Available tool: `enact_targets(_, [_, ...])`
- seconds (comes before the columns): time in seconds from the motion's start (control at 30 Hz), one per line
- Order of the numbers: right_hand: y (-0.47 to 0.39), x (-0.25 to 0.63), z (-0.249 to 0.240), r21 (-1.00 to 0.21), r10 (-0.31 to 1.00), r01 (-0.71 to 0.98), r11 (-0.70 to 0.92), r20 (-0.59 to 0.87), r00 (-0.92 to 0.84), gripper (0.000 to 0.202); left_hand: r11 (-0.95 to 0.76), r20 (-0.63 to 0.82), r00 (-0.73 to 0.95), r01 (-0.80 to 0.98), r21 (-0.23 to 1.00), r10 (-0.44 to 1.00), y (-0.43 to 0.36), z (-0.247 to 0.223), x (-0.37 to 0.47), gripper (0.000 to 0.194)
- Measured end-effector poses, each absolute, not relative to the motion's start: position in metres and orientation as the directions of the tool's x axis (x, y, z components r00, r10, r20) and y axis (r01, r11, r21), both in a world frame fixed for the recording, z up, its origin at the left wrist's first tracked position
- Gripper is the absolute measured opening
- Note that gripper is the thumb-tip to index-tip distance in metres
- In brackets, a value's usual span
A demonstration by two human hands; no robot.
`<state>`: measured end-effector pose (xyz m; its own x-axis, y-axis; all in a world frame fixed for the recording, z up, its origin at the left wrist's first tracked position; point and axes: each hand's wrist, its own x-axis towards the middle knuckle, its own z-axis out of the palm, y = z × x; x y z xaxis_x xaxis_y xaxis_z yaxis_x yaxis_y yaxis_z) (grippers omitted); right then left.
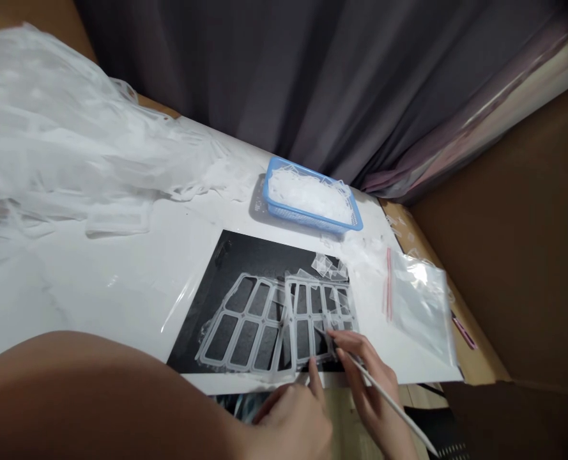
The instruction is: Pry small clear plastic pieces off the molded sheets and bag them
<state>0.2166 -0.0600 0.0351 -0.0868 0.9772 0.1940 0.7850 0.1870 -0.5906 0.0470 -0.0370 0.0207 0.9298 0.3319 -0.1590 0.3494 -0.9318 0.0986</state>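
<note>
My right hand (pixel 367 377) is closed around a thin white pen-shaped tool (pixel 389 399), its pointed end down at the right-hand translucent plastic sheet (pixel 311 317). This sheet has rows of rectangular windows. My left hand (pixel 296 412) is at the table's front edge, its index finger stretched out against the sheet's near edge and the other fingers curled. Beside it, a second windowed plastic sheet (pixel 243 314) overlaps at the left. Both sheets lie on a black mat (pixel 192 338). Small clear plastic pieces (pixel 329 265) are scattered at the mat's far right corner.
A blue basket (pixel 312 220) full of clear scraps stands behind the mat. Translucent plastic sheets (pixel 73 140) are heaped at the left. A clear zip bag (pixel 420 300) lies at the right, near a pink-handled tool (pixel 464 332). Cardboard (pixel 518 243) and a dark curtain (pixel 245 70) border the white table.
</note>
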Motion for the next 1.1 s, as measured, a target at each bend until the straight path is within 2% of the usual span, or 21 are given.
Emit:
enact_targets(0.17, [-0.059, 0.231, 0.031, -0.479, 0.922, 0.877, 0.041, 0.357, 0.152, 0.022, -0.924, -0.237, 0.91, 0.37, 0.098, 0.34, -0.035, 0.024, 0.053, 0.035])
enact_targets(0.37, [-0.049, 0.243, 0.028, -0.436, 0.734, 0.891, -0.124, 0.564, 0.378, 0.03, -0.941, -0.225, 0.925, 0.33, 0.078, 0.306, -0.035, 0.021, 0.051, 0.034])
enact_targets(0.43, [-0.046, 0.249, 0.028, -0.457, 0.694, 0.872, -0.173, 0.572, 0.437, 0.03, -0.939, -0.208, 0.925, 0.337, 0.07, 0.317, -0.036, 0.019, 0.05, 0.033])
enact_targets(0.53, [-0.046, 0.255, 0.027, -0.582, 0.771, 0.808, -0.094, 0.471, 0.429, 0.026, -0.939, -0.169, 0.929, 0.341, 0.042, 0.329, -0.036, 0.02, 0.049, 0.033])
enact_targets(0.63, [-0.052, 0.255, 0.027, -0.712, 0.896, 0.702, 0.01, 0.318, 0.31, 0.018, -0.954, -0.13, 0.945, 0.299, -0.018, 0.299, -0.034, 0.026, 0.048, 0.03])
enact_targets(0.77, [-0.06, 0.248, 0.028, -0.809, 0.984, 0.587, 0.007, 0.112, 0.142, 0.016, -0.954, 0.049, 0.955, 0.294, -0.058, 0.291, -0.029, 0.027, 0.052, 0.028])
enact_targets(0.83, [-0.062, 0.244, 0.028, -0.845, 0.994, 0.535, -0.01, 0.05, 0.099, 0.017, -0.954, 0.088, 0.954, 0.292, -0.07, 0.285, -0.026, 0.022, 0.058, 0.025])
enact_targets(0.97, [-0.063, 0.24, 0.027, -0.877, 0.997, 0.477, -0.056, -0.019, 0.08, 0.02, -0.96, 0.062, 0.963, 0.267, -0.081, 0.262, -0.022, 0.015, 0.067, 0.015])
enact_targets(1.1, [-0.063, 0.24, 0.029, -0.891, 0.998, 0.449, -0.063, -0.047, 0.048, 0.019, -0.947, -0.007, 0.952, 0.305, -0.096, 0.307, -0.022, 0.018, 0.067, 0.015])
